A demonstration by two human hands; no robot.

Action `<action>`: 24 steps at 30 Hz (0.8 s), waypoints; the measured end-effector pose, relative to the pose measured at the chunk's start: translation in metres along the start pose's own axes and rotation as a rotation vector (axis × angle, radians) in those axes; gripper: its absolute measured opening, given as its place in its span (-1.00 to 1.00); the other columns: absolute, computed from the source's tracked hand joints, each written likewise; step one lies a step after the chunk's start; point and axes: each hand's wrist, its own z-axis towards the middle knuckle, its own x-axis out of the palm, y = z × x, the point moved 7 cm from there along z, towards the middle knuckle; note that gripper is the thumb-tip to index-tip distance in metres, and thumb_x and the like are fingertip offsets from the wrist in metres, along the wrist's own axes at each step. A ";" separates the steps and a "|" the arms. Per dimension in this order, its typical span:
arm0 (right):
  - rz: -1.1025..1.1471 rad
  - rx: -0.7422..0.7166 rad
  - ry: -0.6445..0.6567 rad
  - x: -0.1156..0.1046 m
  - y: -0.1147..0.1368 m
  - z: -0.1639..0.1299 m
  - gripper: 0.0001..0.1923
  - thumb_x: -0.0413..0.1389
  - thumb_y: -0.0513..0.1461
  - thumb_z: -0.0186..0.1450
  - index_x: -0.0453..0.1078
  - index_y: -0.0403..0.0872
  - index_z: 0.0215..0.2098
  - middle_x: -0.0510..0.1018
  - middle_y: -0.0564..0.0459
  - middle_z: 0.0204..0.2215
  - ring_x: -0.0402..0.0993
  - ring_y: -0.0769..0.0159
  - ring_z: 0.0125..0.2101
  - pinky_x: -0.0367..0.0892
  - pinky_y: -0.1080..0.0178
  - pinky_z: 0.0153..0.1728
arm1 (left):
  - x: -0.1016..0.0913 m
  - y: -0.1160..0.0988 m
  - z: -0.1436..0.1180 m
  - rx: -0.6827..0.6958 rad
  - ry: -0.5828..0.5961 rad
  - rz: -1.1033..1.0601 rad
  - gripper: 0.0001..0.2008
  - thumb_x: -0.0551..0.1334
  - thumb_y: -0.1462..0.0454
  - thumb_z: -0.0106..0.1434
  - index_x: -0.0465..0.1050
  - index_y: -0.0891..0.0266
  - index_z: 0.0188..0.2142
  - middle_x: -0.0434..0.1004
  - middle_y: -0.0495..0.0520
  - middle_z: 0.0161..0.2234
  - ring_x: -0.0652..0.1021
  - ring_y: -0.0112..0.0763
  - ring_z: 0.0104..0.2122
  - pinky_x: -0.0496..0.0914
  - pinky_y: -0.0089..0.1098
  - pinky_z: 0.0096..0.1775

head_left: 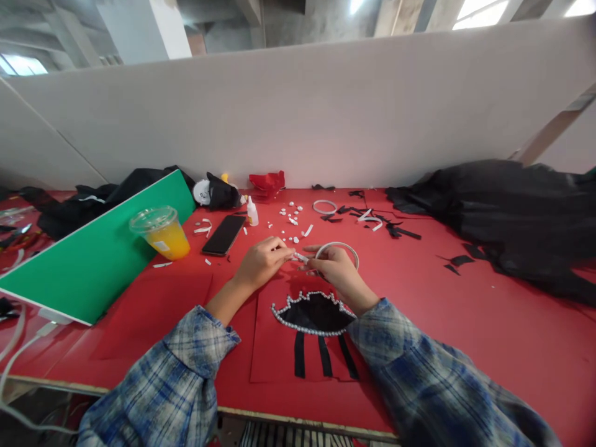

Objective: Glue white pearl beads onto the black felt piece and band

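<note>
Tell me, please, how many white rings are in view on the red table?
2: one white ring lies on the table beyond the hands, near black scraps; the other ring is held in the right hand. Others may be hidden.

The table (465, 323) wears matt red cloth. The cup (161, 231) is clear glossy plastic, the phone (224, 234) smooth and shiny. Plaid sleeves (186, 372) look soft woven.

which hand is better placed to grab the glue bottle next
Left, probably. The left hand lies nearer the glue bottle, just beyond it, while the right hand holds the white ring.
</note>
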 end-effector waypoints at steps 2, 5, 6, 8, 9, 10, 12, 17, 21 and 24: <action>0.002 0.005 0.003 0.001 0.000 0.000 -0.75 0.10 -0.42 0.01 0.35 -0.13 -0.31 0.54 0.05 -0.51 0.50 0.33 -0.50 0.39 0.27 -0.38 | -0.001 -0.004 0.001 0.018 0.006 0.050 -0.77 0.07 0.28 0.31 0.51 0.22 -0.31 0.43 0.06 -0.44 0.44 -0.45 -0.41 0.32 -0.46 -0.37; -0.010 0.015 0.019 0.004 0.000 -0.001 -0.75 0.11 -0.42 0.02 0.33 -0.15 -0.30 0.54 0.03 -0.51 0.51 0.32 -0.51 0.40 0.27 -0.40 | -0.001 -0.008 0.003 0.034 0.007 0.099 -0.75 0.06 0.28 0.32 0.52 0.21 -0.32 0.42 0.06 -0.44 0.42 -0.46 -0.41 0.29 -0.46 -0.38; -0.016 0.016 0.023 0.005 0.001 -0.001 -0.75 0.11 -0.43 0.02 0.33 -0.16 -0.30 0.54 0.02 -0.51 0.51 0.33 -0.51 0.39 0.28 -0.42 | -0.001 -0.009 0.003 0.043 0.005 0.107 -0.75 0.06 0.27 0.32 0.52 0.21 -0.33 0.42 0.06 -0.45 0.41 -0.46 -0.41 0.28 -0.47 -0.39; -0.027 0.010 0.033 0.006 0.003 -0.002 -0.77 0.11 -0.43 0.04 0.33 -0.17 -0.30 0.54 0.03 -0.52 0.51 0.34 -0.52 0.38 0.31 -0.46 | 0.000 -0.011 0.003 0.065 0.009 0.109 -0.75 0.07 0.27 0.32 0.52 0.22 -0.34 0.41 0.06 -0.46 0.41 -0.46 -0.43 0.26 -0.47 -0.41; -0.035 0.004 0.034 0.006 0.005 -0.003 -0.77 0.10 -0.43 0.04 0.33 -0.17 -0.30 0.54 0.03 -0.53 0.51 0.35 -0.53 0.37 0.32 -0.47 | 0.000 -0.011 0.003 0.077 0.013 0.106 -0.75 0.06 0.26 0.32 0.52 0.22 -0.34 0.41 0.06 -0.46 0.40 -0.46 -0.43 0.25 -0.47 -0.42; -0.048 -0.002 0.034 0.007 0.007 -0.004 -0.78 0.10 -0.44 0.05 0.34 -0.17 -0.30 0.54 0.04 -0.54 0.51 0.35 -0.53 0.37 0.33 -0.48 | 0.001 -0.012 0.003 0.086 0.020 0.101 -0.74 0.06 0.26 0.32 0.51 0.23 -0.35 0.40 0.06 -0.46 0.40 -0.46 -0.44 0.25 -0.47 -0.43; -0.090 -0.012 0.036 0.007 0.009 -0.004 -0.78 0.09 -0.44 0.07 0.34 -0.18 -0.28 0.53 0.05 -0.54 0.52 0.35 -0.52 0.38 0.34 -0.48 | 0.002 -0.012 0.004 0.097 0.035 0.090 -0.73 0.04 0.26 0.33 0.51 0.24 -0.34 0.40 0.05 -0.46 0.40 -0.47 -0.44 0.25 -0.48 -0.43; -0.253 -0.066 0.073 0.007 0.008 -0.001 -0.77 0.11 -0.41 0.09 0.36 -0.21 -0.25 0.57 -0.05 -0.40 0.54 0.32 -0.47 0.43 0.29 -0.40 | 0.004 -0.011 0.004 0.089 0.067 0.060 -0.75 0.08 0.24 0.31 0.49 0.27 -0.36 0.41 0.04 -0.45 0.41 -0.47 -0.44 0.26 -0.49 -0.43; -0.382 -0.202 0.083 0.009 0.006 0.002 -0.93 0.10 -0.40 0.09 0.37 -0.16 -0.52 0.47 -0.13 -0.05 0.54 0.32 -0.39 0.44 0.28 -0.38 | 0.005 -0.009 0.005 0.078 0.104 0.085 -0.78 0.11 0.26 0.29 0.49 0.27 -0.39 0.40 0.03 -0.47 0.41 -0.47 -0.45 0.24 -0.49 -0.45; -0.531 -0.271 0.103 0.012 0.008 0.000 -0.80 0.09 -0.40 0.09 0.30 -0.13 -0.67 0.47 -0.11 -0.03 0.52 0.24 -0.30 0.41 0.27 -0.41 | 0.006 -0.010 0.005 0.094 0.144 0.133 -0.79 0.13 0.28 0.28 0.48 0.28 -0.43 0.39 0.02 -0.49 0.40 -0.46 -0.46 0.22 -0.48 -0.46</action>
